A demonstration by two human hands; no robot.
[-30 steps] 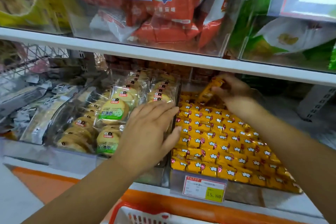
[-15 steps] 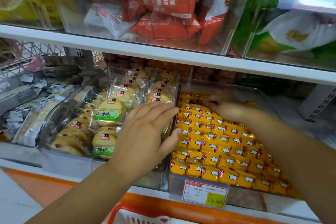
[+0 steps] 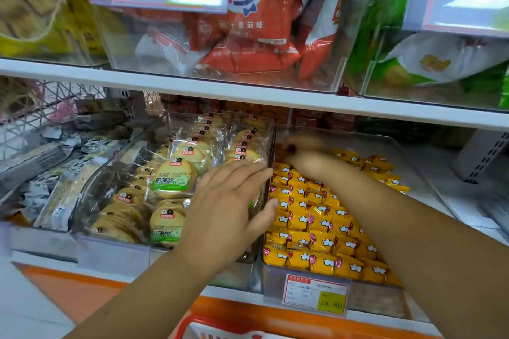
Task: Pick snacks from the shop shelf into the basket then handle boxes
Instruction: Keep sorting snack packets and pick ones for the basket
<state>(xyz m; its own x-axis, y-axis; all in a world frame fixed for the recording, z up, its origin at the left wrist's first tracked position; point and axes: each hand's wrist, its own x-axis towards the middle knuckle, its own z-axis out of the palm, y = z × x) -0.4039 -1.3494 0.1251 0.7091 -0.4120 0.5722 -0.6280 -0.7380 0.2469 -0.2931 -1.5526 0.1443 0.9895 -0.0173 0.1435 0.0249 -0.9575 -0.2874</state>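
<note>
Picking: left hand [image 3: 228, 209] fingers [image 3: 242, 173] flat on biscuit bin [image 3: 106, 173]; right hand [image 3: 305, 158] deep in yellow snacks [image 3: 311, 228], fingers too blurred to tell; next, lift to basket [image 3: 192, 323]

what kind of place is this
Probably a snack shop: a white shelf with clear bins of yellow-wrapped snacks, a price tag reading 15.80, and a red basket below.

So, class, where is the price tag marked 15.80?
Head view, lower right of centre: the white-and-yellow price tag fronts the clear bin of yellow snack packets.
</note>
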